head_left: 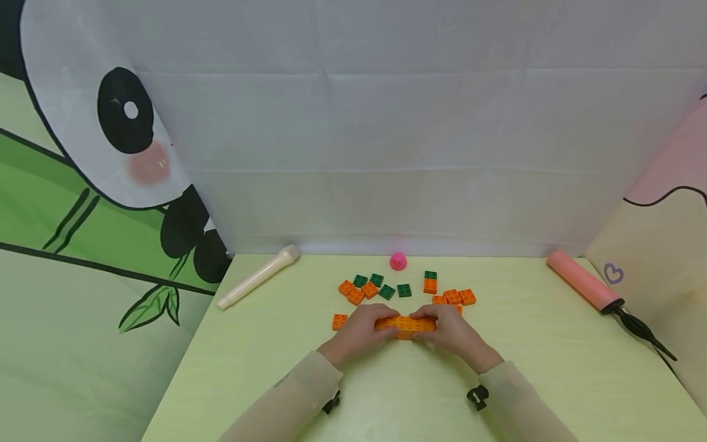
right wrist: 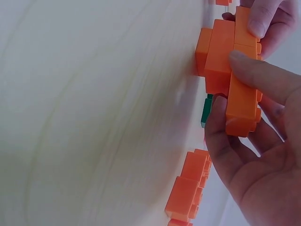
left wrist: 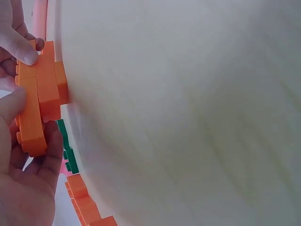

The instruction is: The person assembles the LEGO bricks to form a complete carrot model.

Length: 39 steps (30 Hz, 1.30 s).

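Both hands hold one built piece of orange toy building bricks (head_left: 407,328) near the middle of the table. My left hand (head_left: 364,328) grips its left end and my right hand (head_left: 454,334) its right end, thumbs on the near side. Seen from the left wrist, the piece has a top row of two orange bricks (left wrist: 32,113), a middle brick (left wrist: 48,77) and a smaller one (left wrist: 61,82) at the bottom. In the right wrist view, the right thumb presses the top row (right wrist: 242,89), with fingers curled under its end.
Loose orange bricks (head_left: 355,296) and green bricks (head_left: 387,292) lie beyond the hands. A green-and-orange stack (head_left: 430,283) and more orange bricks (head_left: 467,297) are at right. Farther out are a pink ball (head_left: 397,261), a pale stick (head_left: 259,277) and a coral cylinder (head_left: 582,279) with a black end.
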### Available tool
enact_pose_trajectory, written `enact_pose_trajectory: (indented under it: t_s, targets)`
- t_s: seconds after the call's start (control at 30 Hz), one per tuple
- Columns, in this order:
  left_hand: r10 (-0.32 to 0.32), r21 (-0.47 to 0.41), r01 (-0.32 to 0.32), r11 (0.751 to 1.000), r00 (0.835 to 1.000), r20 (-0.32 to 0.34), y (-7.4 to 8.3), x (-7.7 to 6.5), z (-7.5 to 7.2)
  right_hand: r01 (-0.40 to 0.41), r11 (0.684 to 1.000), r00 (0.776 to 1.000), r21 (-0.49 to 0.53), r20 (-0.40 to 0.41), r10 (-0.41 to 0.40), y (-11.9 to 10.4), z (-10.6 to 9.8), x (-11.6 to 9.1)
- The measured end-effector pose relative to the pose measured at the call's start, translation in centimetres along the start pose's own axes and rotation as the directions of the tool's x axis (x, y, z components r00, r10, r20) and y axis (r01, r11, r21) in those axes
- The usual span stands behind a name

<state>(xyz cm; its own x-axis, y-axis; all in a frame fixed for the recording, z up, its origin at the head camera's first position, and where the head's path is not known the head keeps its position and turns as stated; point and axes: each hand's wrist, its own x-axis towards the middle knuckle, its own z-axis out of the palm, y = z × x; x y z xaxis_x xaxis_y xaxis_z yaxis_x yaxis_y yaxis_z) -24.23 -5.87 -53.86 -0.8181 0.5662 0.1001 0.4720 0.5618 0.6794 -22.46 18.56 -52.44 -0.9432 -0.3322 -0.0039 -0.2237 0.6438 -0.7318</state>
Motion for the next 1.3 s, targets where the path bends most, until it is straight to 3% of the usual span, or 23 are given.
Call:
enact_pose_trajectory:
  t_s: [0.43,1.03,1.3]
  targets:
    - [-0.034,-0.031,0.034,0.999,0.999,0.025,0.0,0.0,-0.1,-0.073,0.997,0.997,0.028,-0.034,0.074,0.7,0.4,0.1]
    - [-0.043,-0.03,0.043,0.999,0.999,0.005,0.0,0.0,-0.1,-0.117,0.975,0.991,0.189,-0.037,0.126,1.2,0.6,-0.2]
    - [-0.04,-0.019,0.041,0.999,0.999,0.008,0.4,-0.1,-0.3,-0.133,0.971,0.989,0.201,-0.032,0.142,0.8,0.5,-0.3]
